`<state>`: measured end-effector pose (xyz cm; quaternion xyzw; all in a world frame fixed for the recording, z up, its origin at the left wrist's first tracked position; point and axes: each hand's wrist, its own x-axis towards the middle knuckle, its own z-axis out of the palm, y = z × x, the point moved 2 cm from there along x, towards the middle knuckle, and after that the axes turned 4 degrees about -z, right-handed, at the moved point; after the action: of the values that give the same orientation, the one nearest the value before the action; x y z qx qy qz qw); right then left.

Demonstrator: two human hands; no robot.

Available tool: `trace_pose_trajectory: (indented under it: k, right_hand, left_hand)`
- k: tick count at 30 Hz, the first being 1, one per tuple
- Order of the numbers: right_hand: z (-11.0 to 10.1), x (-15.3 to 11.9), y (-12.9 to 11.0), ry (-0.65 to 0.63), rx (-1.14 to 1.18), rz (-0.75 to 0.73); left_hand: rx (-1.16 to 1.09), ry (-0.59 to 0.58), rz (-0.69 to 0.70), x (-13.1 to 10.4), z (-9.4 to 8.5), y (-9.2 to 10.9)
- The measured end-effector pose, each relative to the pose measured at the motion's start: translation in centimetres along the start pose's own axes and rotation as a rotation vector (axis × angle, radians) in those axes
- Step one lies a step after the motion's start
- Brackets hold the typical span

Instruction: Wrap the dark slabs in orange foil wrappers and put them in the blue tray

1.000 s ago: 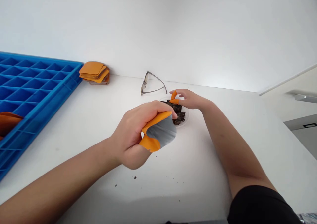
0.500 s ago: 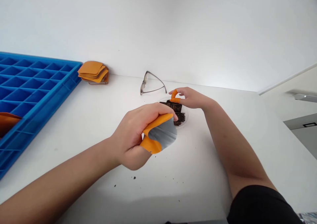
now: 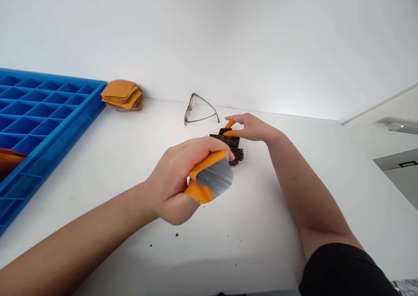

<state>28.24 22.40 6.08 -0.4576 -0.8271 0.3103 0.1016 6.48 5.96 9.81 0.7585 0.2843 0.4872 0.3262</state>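
Observation:
My left hand (image 3: 178, 178) is wrapped round an orange foil pouch (image 3: 200, 192), holding its mouth spread so that the silvery lining shows. Beyond it, partly hidden by that hand, a clear round dish (image 3: 245, 157) holds dark brown, thin flat pieces (image 3: 237, 157), some lined up in a row on edge. My right hand (image 3: 250, 127) reaches over the dish's far side, with orange finger covers on thumb and index finger. Those two fingertips pinch a small dark flat piece (image 3: 224, 131) at the back of the pile.
A blue compartment tray (image 3: 81, 110) stands at the left, with an orange pouch (image 3: 11, 161) in it. Stacked orange pouches (image 3: 120, 91) lie by the wall, and eyeglasses (image 3: 202, 121) rest behind the dish. Dark crumbs (image 3: 176, 235) dot the white table (image 3: 137, 261).
My right hand has risen slightly, and the dark piece between its fingertips now stands out above the pile. My left hand keeps the pouch in the same place.

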Motion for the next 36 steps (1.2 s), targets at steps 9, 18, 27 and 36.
trace_pose_trajectory:
  k: [9,18,27,36]
  right_hand:
    - [-0.5,-0.6,-0.8,0.135,0.007,-0.1]
    - [-4.6,-4.7,-4.9,0.47,0.07,-0.409]
    - [-5.8,-12.3,-10.0,0.675,0.025,-0.712]
    - [-4.9,-12.4,-11.2,0.454,-0.184,-0.915]
  left_hand:
    - [-0.008,-0.008,0.002,0.0,-0.1,-0.1]
    - [0.001,-0.031,-0.019,-0.1,-0.3,-0.2]
    - [0.011,-0.073,-0.11,-0.3,-0.5,-0.5]
    - [-0.046,-0.142,-0.126,0.0,-0.4,0.0]
